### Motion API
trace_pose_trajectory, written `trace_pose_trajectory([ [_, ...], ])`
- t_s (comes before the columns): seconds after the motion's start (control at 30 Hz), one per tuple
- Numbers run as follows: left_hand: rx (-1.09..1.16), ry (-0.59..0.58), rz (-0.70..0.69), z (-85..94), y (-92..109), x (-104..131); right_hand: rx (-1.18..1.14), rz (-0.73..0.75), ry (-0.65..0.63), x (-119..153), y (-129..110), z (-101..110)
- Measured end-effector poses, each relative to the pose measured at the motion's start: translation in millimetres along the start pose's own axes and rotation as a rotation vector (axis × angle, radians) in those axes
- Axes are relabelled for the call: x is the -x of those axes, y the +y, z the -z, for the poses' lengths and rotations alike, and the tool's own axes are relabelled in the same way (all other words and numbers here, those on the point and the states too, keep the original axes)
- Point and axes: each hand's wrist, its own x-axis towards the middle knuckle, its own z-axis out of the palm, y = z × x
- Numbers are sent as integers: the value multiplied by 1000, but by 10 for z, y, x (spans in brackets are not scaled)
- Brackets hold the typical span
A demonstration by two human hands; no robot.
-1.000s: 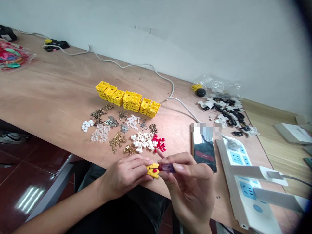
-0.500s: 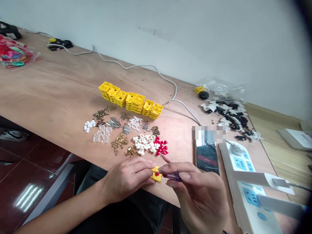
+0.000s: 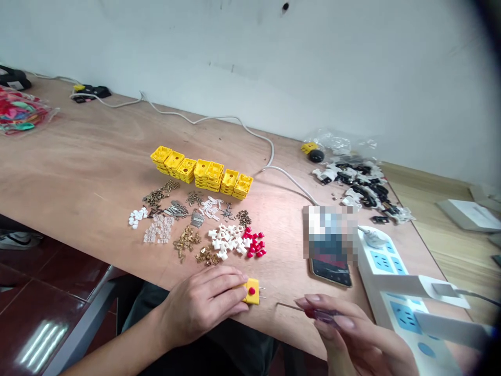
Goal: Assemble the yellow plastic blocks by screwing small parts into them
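Observation:
My left hand (image 3: pixel 211 295) is closed over a small yellow plastic housing (image 3: pixel 254 297) at the table's front edge. On its exposed end sits a red button (image 3: pixel 252 291), and two thin metal pins stick out to the right. The rest of the housing is hidden under my fingers. To the right, my right hand (image 3: pixel 352 329) pinches the dark purple and red handle of a screwdriver (image 3: pixel 321 313). Its thin shaft points left, apart from the housing. Just beyond my left hand lie white plastic parts (image 3: pixel 229 240), red buttons (image 3: pixel 256 244) and brass pieces (image 3: pixel 187 241).
Stacked yellow housings (image 3: pixel 209 175) stand behind piles of screws (image 3: pixel 160 193), clear parts (image 3: pixel 158 230) and metal strips (image 3: pixel 176 209). A phone (image 3: pixel 331 271) lies beside a white power strip (image 3: pixel 385 266) on the right. Black and white parts (image 3: pixel 364 188) are heaped at the back right.
My right hand has drawn the screwdriver away from the yellow housing, to the right and toward me. My left hand still holds the housing. The view has tilted up slightly.

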Motion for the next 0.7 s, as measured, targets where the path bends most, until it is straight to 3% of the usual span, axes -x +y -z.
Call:
trace_pose_trajectory([
  [0.1, 34, -90, 46, 37, 33, -22, -99, -70, -15, -28, 0, -83],
  [0.23, -4, -297, 144, 70, 100, -139, -177, -101, -9, -1, 106, -163],
  [0.37, -89, -436, 77, 44, 126, -309, -208, -177, -66, 82, 226, -168],
  [0.53, -140, -389, 6, 74, 119, -449, -164, -181, -101, 89, 290, -107],
  [0.7, -120, -293, 25, 437, -41, -690, -180, -222, -101, 89, 275, -140],
])
